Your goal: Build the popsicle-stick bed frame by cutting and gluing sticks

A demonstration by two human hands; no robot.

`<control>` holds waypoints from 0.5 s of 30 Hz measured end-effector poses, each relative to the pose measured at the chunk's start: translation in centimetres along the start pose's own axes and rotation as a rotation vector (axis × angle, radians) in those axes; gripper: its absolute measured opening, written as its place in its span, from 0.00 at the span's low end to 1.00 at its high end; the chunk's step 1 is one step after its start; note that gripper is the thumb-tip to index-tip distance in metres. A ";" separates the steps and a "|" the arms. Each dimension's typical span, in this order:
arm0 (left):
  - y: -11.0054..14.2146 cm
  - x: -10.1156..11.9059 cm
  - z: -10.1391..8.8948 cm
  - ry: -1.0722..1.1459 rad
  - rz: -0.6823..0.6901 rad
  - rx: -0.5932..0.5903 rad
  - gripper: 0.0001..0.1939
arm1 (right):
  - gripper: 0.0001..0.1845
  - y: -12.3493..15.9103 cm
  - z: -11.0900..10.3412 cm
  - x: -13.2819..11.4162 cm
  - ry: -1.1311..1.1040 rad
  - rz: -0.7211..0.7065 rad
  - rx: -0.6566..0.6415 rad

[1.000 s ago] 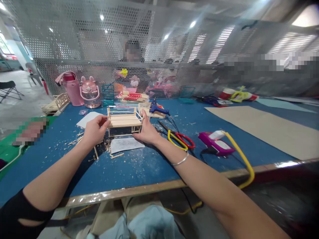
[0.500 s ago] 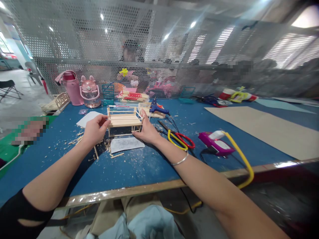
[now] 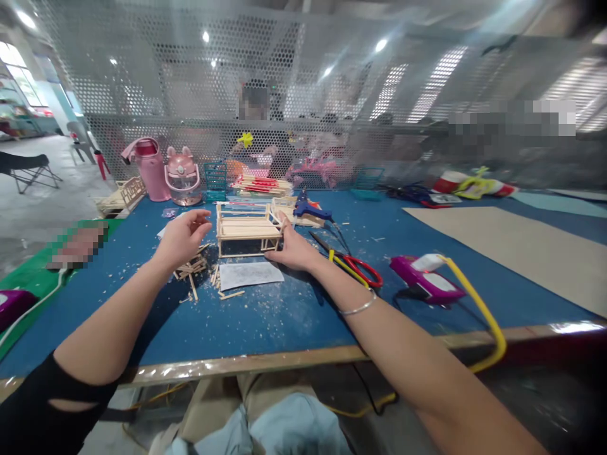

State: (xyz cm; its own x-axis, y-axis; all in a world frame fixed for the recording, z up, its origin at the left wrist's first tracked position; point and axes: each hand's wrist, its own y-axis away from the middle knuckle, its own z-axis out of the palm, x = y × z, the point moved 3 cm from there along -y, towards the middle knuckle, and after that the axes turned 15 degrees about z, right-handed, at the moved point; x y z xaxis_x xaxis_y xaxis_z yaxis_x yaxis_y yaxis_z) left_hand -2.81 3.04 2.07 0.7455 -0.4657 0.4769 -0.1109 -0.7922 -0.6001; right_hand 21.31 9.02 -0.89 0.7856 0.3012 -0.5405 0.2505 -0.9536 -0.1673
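Observation:
A small bench-like model made of thin wooden sticks (image 3: 249, 229) stands upright on the blue table. My right hand (image 3: 296, 245) grips its right end between thumb and fingers. Left of the model, and apart from it, my left hand (image 3: 183, 235) hovers with its fingers partly curled and a gap between thumb and fingertips, holding nothing. Below that hand lies a pile of short cut sticks (image 3: 193, 265). A white paper piece (image 3: 251, 275) lies in front of the model. Just behind my right hand rests a blue glue gun (image 3: 310, 210).
Scissors with red and yellow handles (image 3: 363, 272) lie right of my right hand. Farther right is a purple power socket (image 3: 427, 279) with a yellow cable. A pink bottle (image 3: 152, 170), a clear bottle (image 3: 183, 180) and bundled sticks (image 3: 263, 185) stand along the mesh partition (image 3: 180, 82).
My left hand has let go of the model's left end and moved a little away from it. My right hand keeps its hold. The view has shifted slightly.

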 end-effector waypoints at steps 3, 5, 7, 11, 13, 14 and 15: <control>-0.2 -1.0 -2.4 -0.220 -0.052 -0.210 0.14 | 0.50 0.0 -1.4 0.2 0.051 0.061 -0.023; 0.0 -2.1 -3.4 -0.364 -0.111 -0.426 0.12 | 0.41 0.1 -2.7 0.0 0.109 0.077 0.045; 0.5 -3.5 -3.8 -0.437 -0.173 -0.636 0.10 | 0.27 0.3 -3.7 -0.4 0.153 0.052 0.111; 1.2 -5.6 -3.5 -0.370 -0.225 -0.806 0.12 | 0.10 0.8 -3.8 -1.6 0.127 -0.076 0.085; 1.2 -6.0 -3.3 -0.341 -0.228 -0.773 0.14 | 0.09 0.9 -3.7 -1.7 0.080 -0.078 0.130; 1.2 -6.1 -3.3 -0.329 -0.222 -0.754 0.14 | 0.09 0.8 -3.7 -1.5 0.049 -0.066 0.170; 1.2 -6.0 -3.2 -0.319 -0.214 -0.739 0.14 | 0.10 0.7 -3.8 -1.3 0.016 -0.051 0.209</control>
State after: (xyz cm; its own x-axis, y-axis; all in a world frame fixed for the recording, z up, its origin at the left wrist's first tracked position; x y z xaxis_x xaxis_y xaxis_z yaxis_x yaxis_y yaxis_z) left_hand -9.55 3.64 0.54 0.9377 -0.2297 0.2608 -0.2656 -0.9576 0.1115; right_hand 22.59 7.94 2.79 0.7842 0.3477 -0.5139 0.1688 -0.9166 -0.3625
